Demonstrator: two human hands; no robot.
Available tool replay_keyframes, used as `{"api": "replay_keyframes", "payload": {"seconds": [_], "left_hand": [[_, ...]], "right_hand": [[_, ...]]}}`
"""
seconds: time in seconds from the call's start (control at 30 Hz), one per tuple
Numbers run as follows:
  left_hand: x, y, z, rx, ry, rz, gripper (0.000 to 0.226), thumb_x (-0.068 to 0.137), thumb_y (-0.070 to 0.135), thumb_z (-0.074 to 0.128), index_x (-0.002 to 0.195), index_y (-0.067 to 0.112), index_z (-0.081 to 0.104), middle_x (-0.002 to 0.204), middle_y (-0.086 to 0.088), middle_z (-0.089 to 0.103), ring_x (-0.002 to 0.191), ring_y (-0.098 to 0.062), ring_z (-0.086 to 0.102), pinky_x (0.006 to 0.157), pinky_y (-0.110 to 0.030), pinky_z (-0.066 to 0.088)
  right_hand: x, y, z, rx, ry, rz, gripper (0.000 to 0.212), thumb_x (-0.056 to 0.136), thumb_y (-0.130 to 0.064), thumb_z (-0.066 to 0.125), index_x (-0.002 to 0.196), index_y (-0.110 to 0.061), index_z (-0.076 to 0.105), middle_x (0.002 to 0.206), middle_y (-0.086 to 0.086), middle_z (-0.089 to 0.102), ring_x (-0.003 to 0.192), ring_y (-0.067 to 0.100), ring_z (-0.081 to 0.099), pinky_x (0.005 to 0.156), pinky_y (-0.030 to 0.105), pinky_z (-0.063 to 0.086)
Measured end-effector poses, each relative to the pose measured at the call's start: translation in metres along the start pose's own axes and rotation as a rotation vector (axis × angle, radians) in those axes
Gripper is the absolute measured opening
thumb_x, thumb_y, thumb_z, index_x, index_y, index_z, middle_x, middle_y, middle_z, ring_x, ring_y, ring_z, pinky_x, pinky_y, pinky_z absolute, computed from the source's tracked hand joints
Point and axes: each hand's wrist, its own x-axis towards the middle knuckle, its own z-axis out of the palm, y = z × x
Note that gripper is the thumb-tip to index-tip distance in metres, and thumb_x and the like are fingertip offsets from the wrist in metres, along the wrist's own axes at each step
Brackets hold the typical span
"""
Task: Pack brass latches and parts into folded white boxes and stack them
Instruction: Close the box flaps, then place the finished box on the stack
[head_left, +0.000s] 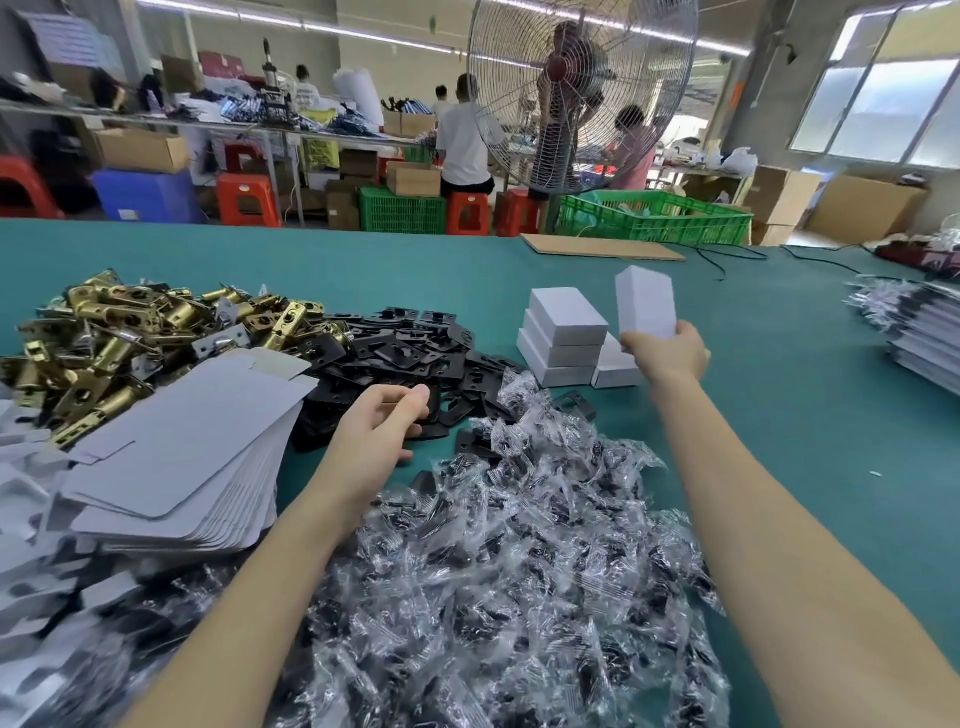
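Upright, long axis vertical, white box (645, 304) gripped by right hand (670, 353); left hand (382, 426) loosely curled, empty.

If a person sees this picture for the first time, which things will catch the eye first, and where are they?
First comes the right hand, holding a closed white box in the air beside the stack of white boxes on the green table. Next, the gold heap of brass latches at far left, and the shiny pile of clear plastic bags between the two forearms. The left hand hovers over black plates.
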Motion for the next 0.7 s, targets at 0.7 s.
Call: {"api": "replay_keyframes", "payload": {"seconds": [0.7], "left_hand": [[-0.001,0.001,0.0,0.03,-0.034,0.022,0.028,0.097,0.049,0.059,0.109,0.025,0.066,0.103,0.008,0.074,0.097,-0.008,0.07,0.079,-0.03,0.054]], "right_hand": [[-0.006,0.02,0.02,-0.127,-0.087,-0.043,0.073,0.081,-0.027,0.079,0.144,-0.016,0.043,0.145,0.006,0.051,0.126,0.027,0.054,0.093,0.033,0.043]]}}
